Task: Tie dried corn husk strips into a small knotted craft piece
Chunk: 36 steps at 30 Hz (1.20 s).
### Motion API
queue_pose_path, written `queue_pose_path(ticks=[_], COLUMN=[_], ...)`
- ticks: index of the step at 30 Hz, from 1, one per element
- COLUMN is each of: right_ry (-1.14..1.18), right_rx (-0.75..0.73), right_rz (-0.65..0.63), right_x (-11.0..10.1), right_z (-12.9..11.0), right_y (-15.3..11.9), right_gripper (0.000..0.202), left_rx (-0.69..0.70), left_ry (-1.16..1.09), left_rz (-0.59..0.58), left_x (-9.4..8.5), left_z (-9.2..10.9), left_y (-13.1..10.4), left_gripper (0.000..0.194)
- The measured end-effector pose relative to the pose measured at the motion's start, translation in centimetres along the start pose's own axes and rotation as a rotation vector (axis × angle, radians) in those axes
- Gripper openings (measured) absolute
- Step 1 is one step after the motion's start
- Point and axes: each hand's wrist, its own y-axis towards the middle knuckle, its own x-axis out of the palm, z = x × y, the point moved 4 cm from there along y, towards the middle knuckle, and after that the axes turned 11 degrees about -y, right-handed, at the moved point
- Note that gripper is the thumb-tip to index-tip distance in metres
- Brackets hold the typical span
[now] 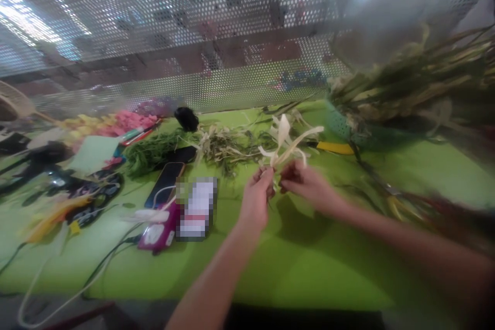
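A flower-like bunch of pale dried husk strips [284, 136] stands up from my left hand [261, 188], whose fingers are pinched around its base. Close by on the right, my right hand [301, 180] has its fingertips curled together beside the bunch. A pale strip bends down to those fingertips, but blur hides what they grip. Behind both hands lies a pile of dry plant scraps [224, 144] on the green table [309, 268]. A yellow-handled tool [335, 148], probably a knife, rests just past my right hand.
On the right, a green basket [340, 121] overflows with long dry stalks [410, 82]; scissors [394, 201] lie in front. To the left are a dark phone [164, 183], a blurred-out phone [197, 209], a magenta power bank [158, 232], cables and green sprigs [154, 152]. Perforated metal [185, 36] stands behind.
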Motion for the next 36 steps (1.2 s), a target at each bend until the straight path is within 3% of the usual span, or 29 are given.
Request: queue_pose_path(ticks=[5, 8, 12, 14, 18, 23, 26, 28, 33, 36], right_ry=[-0.278, -0.267, 0.066, 0.135, 0.022, -0.210, -0.256, -0.308, -0.449, -0.431], right_rx=[-0.029, 0.049, 0.096, 0.086, 0.089, 0.019, 0.072, 0.027, -0.304, -0.281], right_rz=[0.100, 0.169, 0.046, 0.054, 0.050, 0.107, 0.004, -0.046, 0.081, 0.063], right_x=[-0.7, -0.8, 0.4, 0.5, 0.0, -1.0, -0.7, -0.5, -1.3, -1.9], right_z=[-0.7, -0.5, 0.4, 0.9, 1.8, 0.7, 0.0, -0.6, -2.0, -1.2], right_y=[-0.6, -0.7, -0.3, -0.1, 0.4, 0.3, -0.3, -0.7, -0.8, -0.4], right_gripper=[0.015, 0.022, 0.023, 0.023, 0.018, 0.010, 0.009, 0.010, 0.008, 0.012], left_rx=[0.031, 0.005, -0.041, -0.050, -0.061, -0.038, -0.005, 0.054, 0.196, 0.238], left_ry=[0.041, 0.041, 0.018, 0.006, 0.015, 0.055, 0.124, 0.196, 0.394, 0.577], left_rz=[-0.005, -0.021, -0.016, -0.017, -0.055, -0.060, -0.012, 0.002, -0.096, -0.130], left_x=[-0.1, -0.1, 0.1, 0.3, 0.5, 0.2, -0.4, -0.5, 0.2, 0.5], left_z=[0.1, -0.1, -0.6, -0.7, -0.9, -0.9, -0.7, -0.4, 0.1, 0.2], left_y=[0.4, 0.3, 0.1, 0.0, -0.1, 0.3, 0.7, 0.9, 0.4, 0.0], left_gripper=[0.031, 0.031, 0.030, 0.030, 0.029, 0.028, 0.026, 0.022, 0.012, 0.008])
